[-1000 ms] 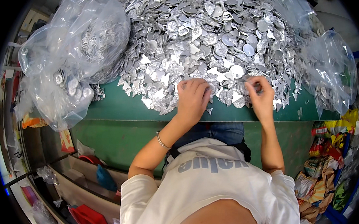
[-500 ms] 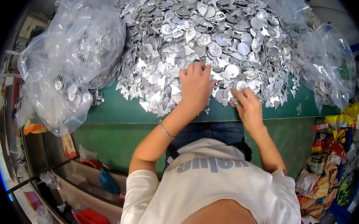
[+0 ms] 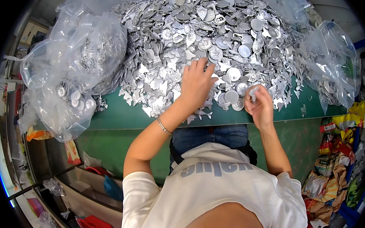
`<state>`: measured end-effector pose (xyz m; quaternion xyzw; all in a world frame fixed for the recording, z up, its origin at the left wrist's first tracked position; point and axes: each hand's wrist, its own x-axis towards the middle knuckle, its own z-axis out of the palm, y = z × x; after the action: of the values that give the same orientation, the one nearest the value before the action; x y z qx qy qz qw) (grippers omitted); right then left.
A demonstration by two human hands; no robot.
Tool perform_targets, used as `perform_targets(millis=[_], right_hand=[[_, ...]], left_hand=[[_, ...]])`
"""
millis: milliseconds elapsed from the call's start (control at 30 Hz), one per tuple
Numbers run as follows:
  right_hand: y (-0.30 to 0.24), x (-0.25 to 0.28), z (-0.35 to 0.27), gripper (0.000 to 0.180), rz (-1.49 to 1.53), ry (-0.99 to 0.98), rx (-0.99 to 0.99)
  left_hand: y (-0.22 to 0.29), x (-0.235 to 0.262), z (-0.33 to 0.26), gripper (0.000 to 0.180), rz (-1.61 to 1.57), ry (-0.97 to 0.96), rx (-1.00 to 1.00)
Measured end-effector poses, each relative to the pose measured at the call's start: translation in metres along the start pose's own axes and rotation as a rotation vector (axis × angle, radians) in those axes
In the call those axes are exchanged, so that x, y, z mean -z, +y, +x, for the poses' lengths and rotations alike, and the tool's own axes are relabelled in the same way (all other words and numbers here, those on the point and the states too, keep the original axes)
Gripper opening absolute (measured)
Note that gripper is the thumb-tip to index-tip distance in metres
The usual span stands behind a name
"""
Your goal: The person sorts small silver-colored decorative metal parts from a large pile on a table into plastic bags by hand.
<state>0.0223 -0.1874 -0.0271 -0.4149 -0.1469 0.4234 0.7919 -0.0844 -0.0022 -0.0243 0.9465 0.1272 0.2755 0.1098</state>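
A big heap of small silver metal pieces [image 3: 211,33], round, heart-shaped and star-like, covers the green table [image 3: 124,117]. My left hand [image 3: 196,84] lies flat on the near edge of the heap, fingers spread over the pieces. My right hand [image 3: 259,105] is at the heap's front edge, fingers closed around a few small silver pieces [image 3: 253,92]. A thin bracelet [image 3: 162,125] sits on my left wrist.
A large clear plastic bag [image 3: 71,70] partly filled with silver pieces sits at the left of the table. Another clear bag [image 3: 334,63] lies at the right. Colourful wrappers [image 3: 340,163] pile at the lower right; boxes and a red bag stand at the lower left.
My left hand has moved up and right, further onto the heap. My right hand has pulled back toward the table's front edge with pieces in its fingers.
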Motion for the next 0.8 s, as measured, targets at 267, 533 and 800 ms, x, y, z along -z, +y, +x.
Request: perform_targets(millis=[267,533,800], right_hand=[[0.004,-0.012,0.041,0.022,-1.101,-0.042,0.372],[0.024,-0.021,0.052,0.010,-1.052,-0.019,0.434],[-0.022,-0.029,0.059,0.016,-0.274,0.009,-0.016]], left_hand=[[-0.011,-0.005,0.007,0.035,-0.006,0.007,-0.170],[-0.016,0.001,0.016,0.024,-0.440,0.104,0.328],[-0.014,0.009,0.009,0.023,-0.748,-0.161,0.550]])
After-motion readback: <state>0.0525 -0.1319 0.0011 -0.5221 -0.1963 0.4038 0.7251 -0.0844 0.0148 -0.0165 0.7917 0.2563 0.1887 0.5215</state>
